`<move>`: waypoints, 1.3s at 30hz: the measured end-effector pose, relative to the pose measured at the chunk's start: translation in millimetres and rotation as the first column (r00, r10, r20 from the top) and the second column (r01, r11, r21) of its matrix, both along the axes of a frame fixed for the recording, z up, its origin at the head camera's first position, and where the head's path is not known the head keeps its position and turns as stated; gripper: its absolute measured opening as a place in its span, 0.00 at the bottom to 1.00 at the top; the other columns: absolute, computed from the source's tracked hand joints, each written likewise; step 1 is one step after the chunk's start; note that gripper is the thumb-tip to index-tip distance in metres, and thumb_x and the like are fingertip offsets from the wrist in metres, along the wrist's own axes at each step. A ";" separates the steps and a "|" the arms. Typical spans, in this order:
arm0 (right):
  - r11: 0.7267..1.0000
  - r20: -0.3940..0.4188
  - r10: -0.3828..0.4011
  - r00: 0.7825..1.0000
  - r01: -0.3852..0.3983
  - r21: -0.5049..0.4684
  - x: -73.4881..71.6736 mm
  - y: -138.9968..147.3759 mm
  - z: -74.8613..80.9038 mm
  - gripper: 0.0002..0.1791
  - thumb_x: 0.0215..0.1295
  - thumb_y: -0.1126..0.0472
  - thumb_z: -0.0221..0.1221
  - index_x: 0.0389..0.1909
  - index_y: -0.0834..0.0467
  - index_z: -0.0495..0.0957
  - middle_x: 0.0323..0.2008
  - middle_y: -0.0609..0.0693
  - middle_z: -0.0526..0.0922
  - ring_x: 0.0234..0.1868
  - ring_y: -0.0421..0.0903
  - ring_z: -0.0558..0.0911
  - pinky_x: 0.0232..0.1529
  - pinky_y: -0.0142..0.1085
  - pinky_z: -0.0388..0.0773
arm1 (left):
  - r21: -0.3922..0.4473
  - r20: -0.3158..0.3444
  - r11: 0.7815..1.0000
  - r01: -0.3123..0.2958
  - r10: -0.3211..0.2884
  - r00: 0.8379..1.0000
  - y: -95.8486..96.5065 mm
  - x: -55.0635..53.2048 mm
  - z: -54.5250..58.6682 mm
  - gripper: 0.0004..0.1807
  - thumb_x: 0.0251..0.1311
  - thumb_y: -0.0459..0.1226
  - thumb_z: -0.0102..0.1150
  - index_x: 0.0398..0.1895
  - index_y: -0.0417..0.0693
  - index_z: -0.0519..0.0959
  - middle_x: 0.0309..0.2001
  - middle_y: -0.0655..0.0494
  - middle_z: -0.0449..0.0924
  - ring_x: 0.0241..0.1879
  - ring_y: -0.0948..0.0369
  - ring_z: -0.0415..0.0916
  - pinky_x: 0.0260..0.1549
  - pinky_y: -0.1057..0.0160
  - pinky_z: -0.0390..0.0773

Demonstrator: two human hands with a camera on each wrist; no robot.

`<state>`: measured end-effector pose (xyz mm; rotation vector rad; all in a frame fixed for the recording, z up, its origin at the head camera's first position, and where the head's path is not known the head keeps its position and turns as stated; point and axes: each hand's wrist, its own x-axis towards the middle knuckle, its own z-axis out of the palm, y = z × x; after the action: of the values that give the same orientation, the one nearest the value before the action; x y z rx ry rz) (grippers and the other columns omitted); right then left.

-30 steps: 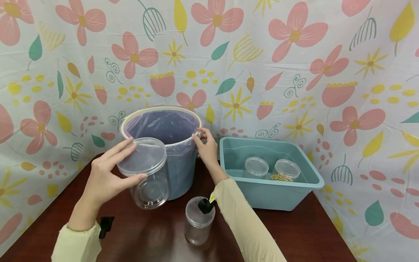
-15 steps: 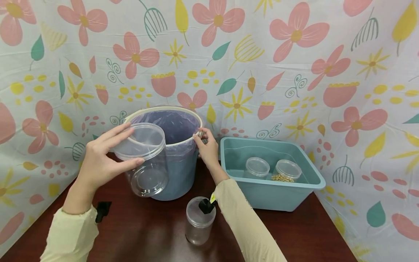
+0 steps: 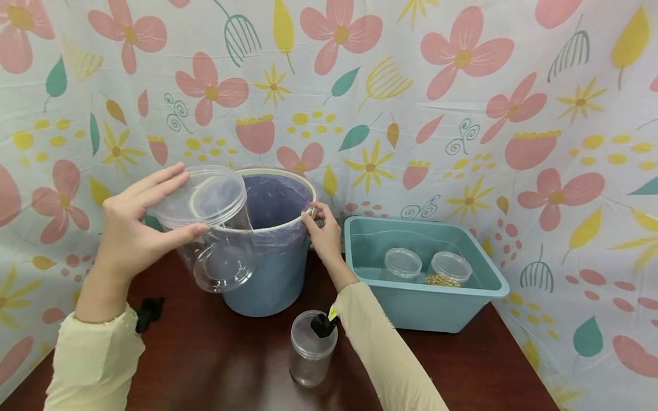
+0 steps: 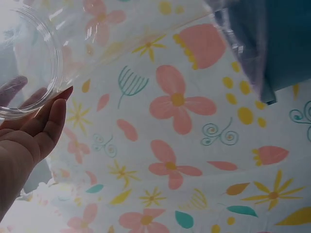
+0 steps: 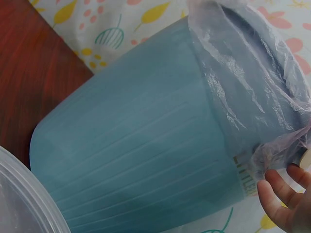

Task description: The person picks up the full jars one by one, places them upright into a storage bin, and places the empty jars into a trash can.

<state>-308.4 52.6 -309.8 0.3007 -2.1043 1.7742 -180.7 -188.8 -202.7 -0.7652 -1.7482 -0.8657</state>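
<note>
A large clear plastic jar (image 3: 226, 265) with a translucent top hangs above the table, slightly tilted, nothing visible inside. My left hand (image 3: 131, 228) grips it round the top, thumb in front and fingers behind; the left wrist view shows fingers (image 4: 56, 116) against its rim. Behind the jar stands a blue trash bin (image 3: 272, 279), lined with a thin purplish plastic bag (image 3: 272, 194) under a cream rim ring (image 3: 300, 177). My right hand (image 3: 327, 237) pinches the ring and bag at the bin's right side. The jar covers the bin's left part.
A smaller lidded clear jar (image 3: 308, 368) stands on the dark red table (image 3: 205, 371), below my right wrist. To the right, a blue-green basin (image 3: 426, 308) holds a lidded clear jar (image 3: 403, 262) and another containing yellowish beans (image 3: 442, 279). Floral cloth (image 3: 380, 114) hangs behind.
My left hand has moved the large jar up and leftward, away from the bin's front, so more of the bin shows. My right hand stays at the bin's rim.
</note>
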 end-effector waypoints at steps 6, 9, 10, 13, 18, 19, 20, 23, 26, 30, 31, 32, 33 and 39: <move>1.000 -0.006 -0.007 1.000 0.007 0.010 0.2 0.1 -0.1 0.17 0.59 0.53 0.56 0.49 0.50 0.73 0.33 0.49 0.73 0.26 0.55 0.77 0.13 0.36 0.71 | -0.001 -0.024 1.000 0.008 -0.008 1.000 0.1 2.4 15.9 0.44 0.35 0.62 0.64 0.40 0.27 0.78 0.44 0.37 0.76 0.49 0.62 0.72 0.49 0.68 0.67; 1.000 -0.007 -0.009 1.000 0.009 0.013 -0.4 0.3 0.2 0.18 0.59 0.53 0.56 0.50 0.52 0.73 0.33 0.50 0.74 0.26 0.54 0.77 0.13 0.33 0.70 | -0.008 -0.032 1.000 -0.006 0.006 0.999 0.1 3.0 23.4 0.44 0.35 0.62 0.64 0.41 0.29 0.78 0.45 0.39 0.76 0.50 0.61 0.72 0.50 0.67 0.66; 1.000 -0.009 -0.010 1.000 0.010 0.014 -0.6 0.3 0.2 0.19 0.59 0.53 0.56 0.51 0.53 0.72 0.33 0.50 0.74 0.25 0.53 0.76 0.12 0.33 0.70 | -0.012 -0.035 1.000 -0.018 0.017 0.999 0.1 2.7 25.6 0.43 0.35 0.62 0.63 0.42 0.30 0.78 0.46 0.40 0.76 0.50 0.60 0.72 0.50 0.67 0.66; 1.000 -0.013 -0.015 1.000 0.015 0.015 -1.2 0.2 -0.1 0.19 0.59 0.53 0.56 0.51 0.53 0.72 0.33 0.50 0.74 0.24 0.51 0.76 0.13 0.34 0.70 | -0.004 -0.047 0.998 -0.061 0.060 0.997 1.8 -0.8 30.6 0.43 0.35 0.63 0.63 0.44 0.32 0.78 0.47 0.43 0.76 0.50 0.58 0.72 0.51 0.66 0.66; 1.000 -0.014 -0.019 1.000 0.020 0.020 -1.6 -0.1 -0.9 0.18 0.59 0.53 0.55 0.51 0.52 0.73 0.33 0.50 0.74 0.23 0.47 0.75 0.13 0.35 0.70 | 0.063 -0.053 0.990 -0.123 0.127 0.991 6.2 -13.3 33.0 0.47 0.30 0.66 0.62 0.43 0.32 0.78 0.48 0.44 0.76 0.51 0.52 0.71 0.52 0.64 0.64; 1.000 -0.015 -0.020 1.000 0.020 0.020 -1.8 -0.3 -1.0 0.18 0.59 0.53 0.55 0.51 0.52 0.73 0.33 0.50 0.74 0.23 0.47 0.75 0.13 0.35 0.71 | 0.086 -0.056 0.987 -0.132 0.137 0.989 7.2 -16.9 32.5 0.48 0.29 0.67 0.63 0.43 0.32 0.78 0.48 0.43 0.76 0.51 0.51 0.71 0.53 0.63 0.64; 0.999 -0.016 -0.023 1.000 0.023 0.021 -1.8 -0.5 -1.2 0.18 0.59 0.53 0.55 0.50 0.51 0.73 0.33 0.50 0.74 0.23 0.47 0.75 0.13 0.35 0.71 | 0.111 -0.057 0.983 -0.144 0.151 0.987 8.4 -20.6 31.7 0.49 0.28 0.67 0.63 0.43 0.32 0.79 0.48 0.43 0.76 0.51 0.51 0.71 0.53 0.63 0.64; 0.999 -0.018 -0.030 0.999 0.031 0.023 -2.0 -1.2 -1.6 0.16 0.59 0.53 0.55 0.49 0.49 0.73 0.33 0.50 0.74 0.23 0.48 0.76 0.14 0.39 0.72 | 0.168 -0.060 0.967 -0.190 0.202 0.978 10.2 -31.1 27.7 0.49 0.27 0.68 0.62 0.44 0.33 0.78 0.47 0.42 0.76 0.51 0.52 0.71 0.53 0.63 0.64; 0.999 -0.022 -0.027 0.999 0.028 0.025 -1.9 -1.8 -1.7 0.17 0.59 0.53 0.55 0.49 0.49 0.73 0.33 0.50 0.74 0.24 0.50 0.76 0.16 0.43 0.73 | 0.211 -0.039 0.951 -0.228 0.241 0.970 9.6 -39.9 22.4 0.47 0.29 0.65 0.65 0.46 0.34 0.77 0.48 0.42 0.75 0.52 0.54 0.70 0.53 0.64 0.64; 0.999 -0.025 -0.025 0.999 0.025 0.024 -1.4 -1.9 -1.8 0.17 0.59 0.53 0.55 0.49 0.49 0.73 0.34 0.50 0.74 0.24 0.50 0.77 0.18 0.46 0.74 | 0.241 0.035 0.936 -0.256 0.255 0.966 8.5 -51.2 14.1 0.43 0.30 0.53 0.73 0.49 0.34 0.75 0.51 0.42 0.73 0.55 0.55 0.67 0.54 0.65 0.61; 0.999 -0.025 -0.025 0.999 0.026 0.024 -1.4 -1.7 -1.9 0.17 0.59 0.53 0.55 0.49 0.49 0.73 0.33 0.50 0.74 0.24 0.49 0.77 0.18 0.47 0.74 | 0.242 0.054 0.933 -0.265 0.260 0.964 8.8 -54.1 11.7 0.42 0.30 0.50 0.74 0.50 0.34 0.74 0.52 0.42 0.72 0.55 0.55 0.67 0.55 0.65 0.60; 0.999 -0.024 -0.026 0.999 0.027 0.024 -1.2 -1.6 -1.9 0.17 0.59 0.53 0.55 0.49 0.49 0.73 0.33 0.50 0.74 0.24 0.49 0.77 0.18 0.47 0.74 | 0.235 0.065 0.931 -0.279 0.271 0.960 8.9 -57.1 9.0 0.41 0.30 0.49 0.74 0.50 0.34 0.74 0.52 0.42 0.72 0.56 0.55 0.66 0.55 0.65 0.60; 0.999 -0.024 -0.026 0.999 0.027 0.025 -1.3 -1.4 -2.0 0.17 0.59 0.53 0.55 0.49 0.49 0.73 0.33 0.50 0.75 0.24 0.49 0.77 0.18 0.48 0.74 | 0.233 0.084 0.930 -0.285 0.273 0.958 9.4 -59.8 6.4 0.41 0.31 0.46 0.75 0.50 0.34 0.73 0.53 0.42 0.71 0.56 0.55 0.65 0.55 0.65 0.59; 1.000 -0.025 -0.021 0.999 0.021 0.022 -2.2 -0.4 -2.7 0.17 0.59 0.53 0.55 0.49 0.49 0.73 0.33 0.50 0.74 0.25 0.54 0.77 0.18 0.47 0.74 | 0.157 0.127 0.947 -0.279 0.261 0.957 10.1 -74.6 -9.5 0.41 0.30 0.41 0.76 0.51 0.30 0.71 0.54 0.38 0.69 0.57 0.51 0.64 0.56 0.61 0.60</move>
<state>-310.6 52.2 -312.5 0.3035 -2.1044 1.7272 -255.3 -178.8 -212.2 -0.3589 -1.7907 -0.8680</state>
